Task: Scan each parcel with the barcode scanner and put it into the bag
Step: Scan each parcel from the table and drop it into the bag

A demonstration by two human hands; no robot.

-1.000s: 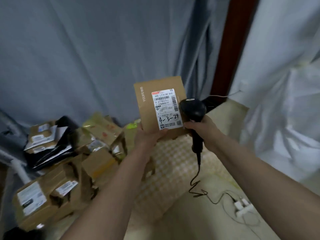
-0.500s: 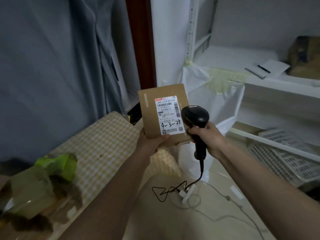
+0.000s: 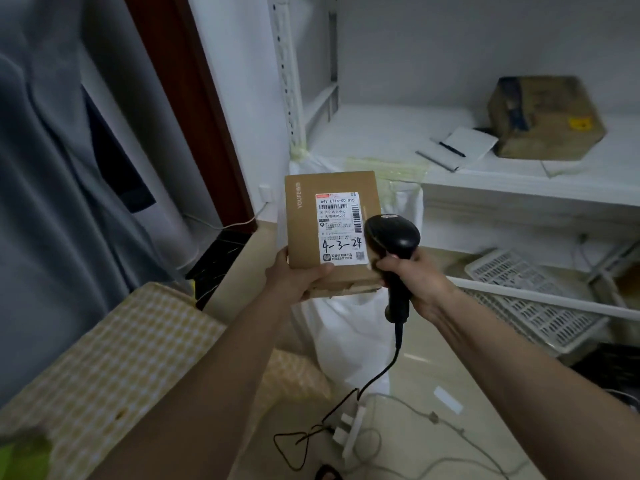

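My left hand (image 3: pixel 294 277) holds a flat brown cardboard parcel (image 3: pixel 304 230) by its lower left corner, its face tilted up toward me. A white shipping label (image 3: pixel 341 230) with barcodes and handwritten "4-3-24" covers the right half. My right hand (image 3: pixel 412 277) grips the handle of a black barcode scanner (image 3: pixel 393 237), whose head lies against the label's right edge. The scanner's cable (image 3: pixel 381 372) hangs down to a white power strip on the floor. Behind and below the parcel hangs a white bag (image 3: pixel 346 337), fixed to the shelf edge.
A white shelf unit (image 3: pixel 519 188) fills the right, with a notebook and pen (image 3: pixel 457 147) and a brown box (image 3: pixel 543 116) on it. White baskets (image 3: pixel 526 299) sit on the floor beneath. A yellow checked surface (image 3: pixel 121 348) lies lower left, grey curtain (image 3: pixel 52 202) behind.
The view has swung right, from the pile of parcels to the shelf and white bag. Both hands keep the same hold; parcel and scanner stay together in front of me.
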